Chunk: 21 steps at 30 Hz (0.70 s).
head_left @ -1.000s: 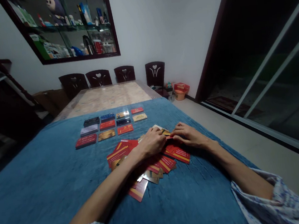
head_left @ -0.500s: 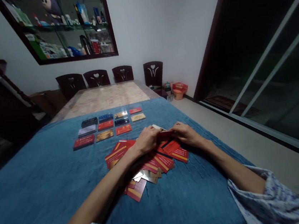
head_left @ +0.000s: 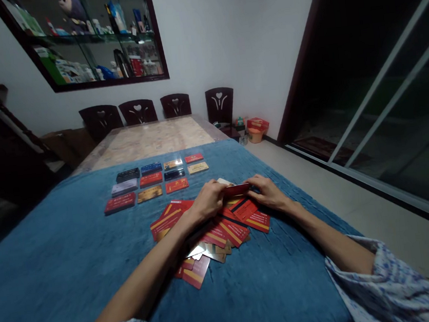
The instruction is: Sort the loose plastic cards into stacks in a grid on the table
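Observation:
My left hand [head_left: 208,201] and my right hand [head_left: 266,191] meet over a loose heap of cards [head_left: 217,231] on a blue cloth [head_left: 74,259]. Between their fingertips they hold a red card [head_left: 236,189], lifted a little above the heap and roughly level. Both hands are closed in a pinch on its ends. The heap is mostly red cards with yellow stripes, with some gold and silver ones under my left forearm. Beyond the heap, several cards lie in neat rows [head_left: 150,179]: dark, blue, red, gold and silver ones.
The cloth covers the near part of a long marble-topped table [head_left: 150,140]. Several dark chairs [head_left: 220,103] stand at its far end. A wall cabinet [head_left: 88,38] holds bottles and a toy. A red container [head_left: 256,128] sits on the floor; a sliding glass door [head_left: 394,109] is at right.
The red card has come up off the heap between both hands. The hands have shifted slightly up and away from me.

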Tool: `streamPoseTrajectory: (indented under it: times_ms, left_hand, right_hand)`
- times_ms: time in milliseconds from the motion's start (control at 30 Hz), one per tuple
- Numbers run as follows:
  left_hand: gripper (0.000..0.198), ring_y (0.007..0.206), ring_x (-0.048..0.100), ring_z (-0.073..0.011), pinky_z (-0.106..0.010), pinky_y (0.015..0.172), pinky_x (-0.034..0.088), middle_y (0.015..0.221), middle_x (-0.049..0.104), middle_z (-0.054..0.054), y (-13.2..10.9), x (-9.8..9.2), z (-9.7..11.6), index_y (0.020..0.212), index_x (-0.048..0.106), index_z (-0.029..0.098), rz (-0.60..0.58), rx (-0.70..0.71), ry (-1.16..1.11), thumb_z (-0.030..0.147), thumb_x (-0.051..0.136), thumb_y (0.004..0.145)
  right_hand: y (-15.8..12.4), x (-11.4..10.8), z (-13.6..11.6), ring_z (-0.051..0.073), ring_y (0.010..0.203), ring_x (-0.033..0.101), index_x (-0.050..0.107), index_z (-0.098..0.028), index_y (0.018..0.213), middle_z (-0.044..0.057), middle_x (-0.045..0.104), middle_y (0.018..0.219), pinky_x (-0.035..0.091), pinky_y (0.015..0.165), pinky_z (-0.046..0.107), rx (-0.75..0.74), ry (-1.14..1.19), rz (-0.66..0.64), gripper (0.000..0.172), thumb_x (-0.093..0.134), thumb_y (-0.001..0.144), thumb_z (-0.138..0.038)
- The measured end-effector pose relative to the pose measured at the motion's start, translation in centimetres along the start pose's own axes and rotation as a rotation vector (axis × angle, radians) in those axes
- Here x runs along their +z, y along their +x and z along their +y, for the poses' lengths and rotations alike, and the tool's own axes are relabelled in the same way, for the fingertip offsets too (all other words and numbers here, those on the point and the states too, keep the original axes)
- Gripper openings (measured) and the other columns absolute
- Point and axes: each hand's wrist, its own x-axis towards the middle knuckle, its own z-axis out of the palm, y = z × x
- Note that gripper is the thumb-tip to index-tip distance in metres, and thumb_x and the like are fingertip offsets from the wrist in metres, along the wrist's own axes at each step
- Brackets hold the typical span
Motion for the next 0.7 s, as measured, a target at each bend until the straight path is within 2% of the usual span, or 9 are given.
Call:
streamPoseTrajectory:
  times_ms: [167, 400, 567, 700]
  left_hand:
    - [0.030, 0.085, 0.061, -0.0184, -0.028, 0.080, 0.050, 0.085, 0.068, -0.007, 0.1, -0.1, 0.2, 0.098, 0.077, 0.016, 0.018, -0.050, -0.037, 0.007, 0.051, 0.085]
    - [0.025, 0.088, 0.061, -0.0188, -0.028, 0.082, 0.050, 0.083, 0.067, -0.007, 0.1, 0.0, 0.0, 0.088, 0.076, 0.016, 0.017, -0.063, -0.018, 0.007, 0.053, 0.083]
    - [0.025, 0.089, 0.061, -0.0187, -0.029, 0.082, 0.050, 0.086, 0.070, -0.005, 0.1, -0.1, 0.4, 0.095, 0.075, 0.017, 0.041, -0.026, -0.047, 0.007, 0.056, 0.082]
    - [0.025, 0.094, 0.061, -0.0200, -0.033, 0.087, 0.051, 0.092, 0.072, -0.006, 0.0, -0.3, 0.9, 0.105, 0.072, 0.017, 0.113, 0.009, -0.058, 0.012, 0.059, 0.084]
  right_hand:
    - [0.1, -0.1, 0.1, 0.021, 0.080, 0.057, 0.065, -0.021, 0.078, 0.004, 0.066, 0.075, 0.048, 0.076, 0.034, -0.009, 0.007, 0.028, 0.011, 0.057, 0.085, -0.018]
    - [0.2, -0.1, -0.6, 0.021, 0.086, 0.065, 0.066, -0.023, 0.091, 0.004, 0.069, 0.089, 0.052, 0.081, 0.036, 0.060, 0.105, 0.205, 0.012, 0.055, 0.088, -0.027]
    - [0.4, -0.4, -1.8, 0.021, 0.082, 0.065, 0.066, -0.026, 0.096, 0.005, 0.070, 0.090, 0.052, 0.078, 0.036, -0.023, 0.092, 0.305, 0.014, 0.053, 0.094, -0.030]
    - [0.4, -1.1, -2.3, 0.022, 0.084, 0.060, 0.068, -0.025, 0.107, 0.006, 0.070, 0.090, 0.050, 0.079, 0.038, -0.140, -0.043, 0.361, 0.021, 0.049, 0.098, -0.025]
